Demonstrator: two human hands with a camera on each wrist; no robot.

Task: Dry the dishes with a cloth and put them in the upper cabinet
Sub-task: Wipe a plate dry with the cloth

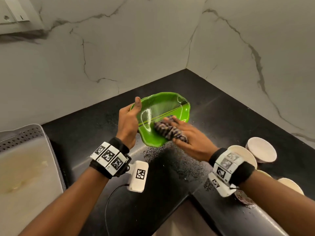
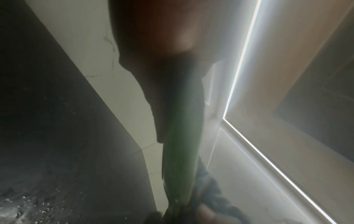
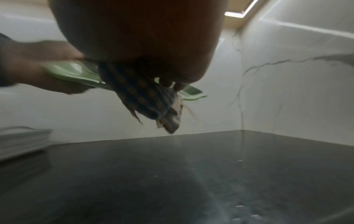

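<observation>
A glossy green plate [image 1: 163, 106] with a wavy rim hangs above the black counter corner. My left hand [image 1: 129, 120] grips its left rim, thumb on top. My right hand [image 1: 185, 133] holds a dark checked cloth [image 1: 167, 129] bunched against the plate's near right part, fingers lying over the cloth. In the right wrist view the cloth [image 3: 145, 94] hangs below my palm against the green plate [image 3: 76, 74], its frayed end loose. The left wrist view is hazy: the plate [image 2: 180, 151] appears edge-on below my palm.
The black counter [image 1: 221, 113] is speckled with water drops under my hands. Pale bowls [image 1: 261, 149] stand upside down at the right edge. A grey drying tray [image 1: 25, 150] sits at the left. Marble walls [image 1: 119, 48] close the corner behind.
</observation>
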